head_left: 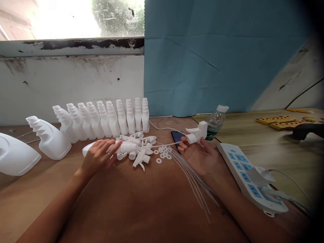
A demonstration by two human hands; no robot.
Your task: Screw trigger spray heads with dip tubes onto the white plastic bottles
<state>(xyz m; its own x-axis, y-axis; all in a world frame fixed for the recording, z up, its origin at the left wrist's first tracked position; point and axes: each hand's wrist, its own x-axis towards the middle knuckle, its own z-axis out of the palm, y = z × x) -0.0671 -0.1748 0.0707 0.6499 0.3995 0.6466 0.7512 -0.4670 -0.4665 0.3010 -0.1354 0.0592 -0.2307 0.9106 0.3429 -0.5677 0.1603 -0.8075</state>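
My left hand (101,156) is wrapped round a white spray bottle (129,146) lying tilted on its side, its neck pointing right. In my right hand (199,155) is a white trigger sprayer head (196,133), held by the fingers. A thin white dip tube (162,145) runs from the sprayer head to the bottle's mouth; whether its tip is inside I cannot tell. Under and beside the bottle lies a pile of loose trigger sprayer heads (142,158). Several white ring washers (159,161) and a bundle of loose dip tubes (194,184) lie between my hands.
White spray bottles (101,118) stand in a row along the wall, with others (52,141) at left. A phone (177,136), a clear drink bottle (216,121) and a power strip (243,175) with plugs are at right. Yellow racks (286,121) lie farther right.
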